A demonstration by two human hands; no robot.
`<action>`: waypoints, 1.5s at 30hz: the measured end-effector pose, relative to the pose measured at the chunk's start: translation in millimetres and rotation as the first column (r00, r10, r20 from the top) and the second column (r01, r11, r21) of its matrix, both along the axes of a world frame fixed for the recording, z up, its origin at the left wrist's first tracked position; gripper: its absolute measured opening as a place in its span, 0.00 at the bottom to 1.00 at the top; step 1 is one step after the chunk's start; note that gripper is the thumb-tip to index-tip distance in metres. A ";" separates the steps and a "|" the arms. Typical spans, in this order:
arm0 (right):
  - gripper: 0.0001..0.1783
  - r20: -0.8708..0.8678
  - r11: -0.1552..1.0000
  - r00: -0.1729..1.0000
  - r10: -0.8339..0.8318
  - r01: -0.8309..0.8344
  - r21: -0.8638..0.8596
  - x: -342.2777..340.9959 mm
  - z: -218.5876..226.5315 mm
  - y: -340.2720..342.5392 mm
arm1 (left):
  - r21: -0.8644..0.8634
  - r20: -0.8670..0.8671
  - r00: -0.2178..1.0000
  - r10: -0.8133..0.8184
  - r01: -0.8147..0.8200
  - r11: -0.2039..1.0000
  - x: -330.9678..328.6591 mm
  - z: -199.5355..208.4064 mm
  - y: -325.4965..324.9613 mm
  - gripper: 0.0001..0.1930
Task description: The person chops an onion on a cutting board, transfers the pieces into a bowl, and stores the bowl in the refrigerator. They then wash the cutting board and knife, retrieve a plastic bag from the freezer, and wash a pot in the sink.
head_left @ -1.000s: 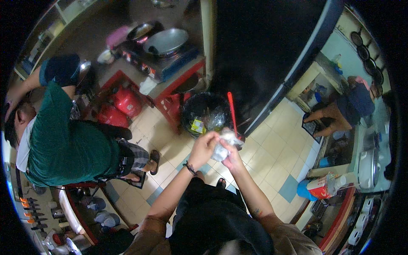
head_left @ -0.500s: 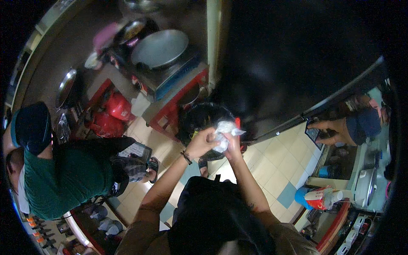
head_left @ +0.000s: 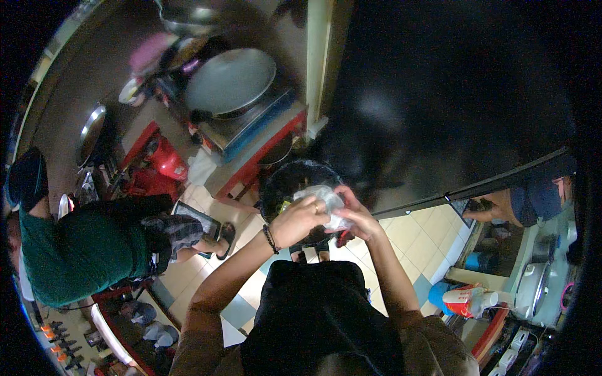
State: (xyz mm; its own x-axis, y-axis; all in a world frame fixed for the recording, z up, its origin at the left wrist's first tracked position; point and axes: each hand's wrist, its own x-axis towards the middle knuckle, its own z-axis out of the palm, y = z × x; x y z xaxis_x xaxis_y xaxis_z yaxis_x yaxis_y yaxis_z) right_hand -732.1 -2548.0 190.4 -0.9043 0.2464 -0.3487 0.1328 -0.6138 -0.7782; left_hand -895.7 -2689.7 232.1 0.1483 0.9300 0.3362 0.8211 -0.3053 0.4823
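Note:
A crumpled, whitish translucent plastic bag (head_left: 325, 195) is between my two hands. My left hand (head_left: 298, 223), with a ring and a dark beaded bracelet, is closed on its left side. My right hand (head_left: 359, 216) pinches the bag's right side with bent fingers. Both hands are above a round bin lined with black plastic (head_left: 279, 182). Inside the bin a small yellowish item shows beside my left hand; the rest of its contents is dark or hidden by my hands.
A large pan (head_left: 232, 81) stands on a red-edged counter at the upper left, above a red gas cylinder (head_left: 168, 160). A person in a green shirt (head_left: 94, 254) is close on my left. A tall dark panel (head_left: 426, 113) rises ahead right. Another person's arm (head_left: 495, 205) shows at right.
My hands have shifted slightly, the left fingers now lying over the bag and the right ones bent against it. The view has tilted a little, and the person on the left has moved slightly.

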 end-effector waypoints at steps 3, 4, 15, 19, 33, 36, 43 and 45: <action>0.45 -0.088 0.993 0.995 0.037 -0.027 0.117 3.7 8.8 1.8 | -0.007 -0.043 0.987 -0.153 0.153 0.988 8.9 6.7 5.9 0.09; 0.45 -0.087 0.990 0.994 0.069 -0.057 0.129 5.6 9.5 2.8 | -0.012 -0.017 0.978 -0.208 0.207 0.978 11.9 7.4 8.5 0.09; 0.41 0.049 0.998 0.998 -0.038 0.036 0.043 46.2 -15.3 -8.2 | -0.089 -0.120 0.972 -0.202 0.192 0.977 70.2 -7.1 5.7 0.08; 0.41 0.190 0.974 0.982 -0.023 0.065 -0.215 66.1 -31.0 -17.9 | -0.032 -0.036 0.992 -0.125 0.124 0.992 94.4 -20.0 -8.5 0.09; 0.36 -0.031 0.993 0.993 0.114 -0.115 -0.017 82.8 -41.6 -29.7 | -0.123 0.006 0.961 -0.278 0.276 0.953 82.2 0.9 -59.1 0.06; 0.36 -0.009 0.997 0.999 0.052 -0.053 -0.056 87.6 -39.6 -25.9 | -0.096 0.138 0.990 0.021 -0.008 0.995 82.9 23.2 -77.0 0.09; 0.40 -0.053 0.932 0.964 0.261 -0.237 0.274 76.7 -10.9 -15.8 | -0.414 0.605 0.751 0.265 0.013 0.910 78.7 11.1 -22.0 0.41; 0.40 -0.025 0.820 0.980 0.196 -0.150 0.553 81.0 1.3 -19.6 | -0.405 0.667 0.713 0.215 0.104 0.909 77.8 3.4 -18.8 0.39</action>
State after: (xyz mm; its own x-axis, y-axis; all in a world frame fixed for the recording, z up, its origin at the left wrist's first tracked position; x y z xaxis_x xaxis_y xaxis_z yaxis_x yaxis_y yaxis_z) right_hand -651.1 -2567.6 191.8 -0.9684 0.2120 -0.1313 0.1215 -0.0587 -0.9909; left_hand -817.9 -2708.5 235.5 -0.0302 0.9973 -0.0671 0.2197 0.0721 0.9729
